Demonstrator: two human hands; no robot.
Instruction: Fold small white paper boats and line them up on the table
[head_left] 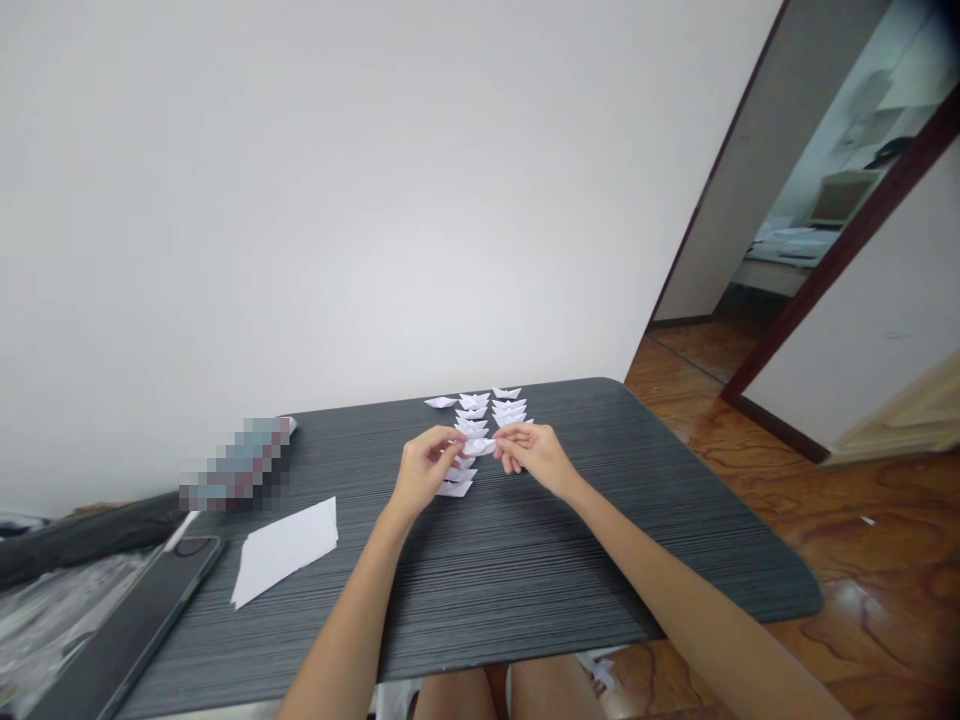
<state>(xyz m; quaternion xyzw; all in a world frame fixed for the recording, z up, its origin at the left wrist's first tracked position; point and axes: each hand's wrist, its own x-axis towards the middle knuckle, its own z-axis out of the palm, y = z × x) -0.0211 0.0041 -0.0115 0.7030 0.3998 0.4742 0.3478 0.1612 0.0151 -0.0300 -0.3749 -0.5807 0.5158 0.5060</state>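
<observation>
Dark, finely striped tabletop [525,590] fills the lower part of the view, with the wearer's bare legs [457,695] just below its near edge. At the near left lies a dark phone [135,630]; beyond it and to its right, a small pile of white paper sheets [289,550]. Near the middle of the table, the left hand [427,460] and right hand [536,455] pinch opposite ends of a small folded white paper boat [480,448] between their fingertips. It overlaps a column of similar boats [473,400]; a second column [508,408] stands to the right, and one lone boat [441,402] sits at the far left. A blurred-out object [236,465] rests at the table's left. Behind rises a plain white wall [375,200], with a doorway [810,230] and glossy wooden floor [892,560] to the right.
</observation>
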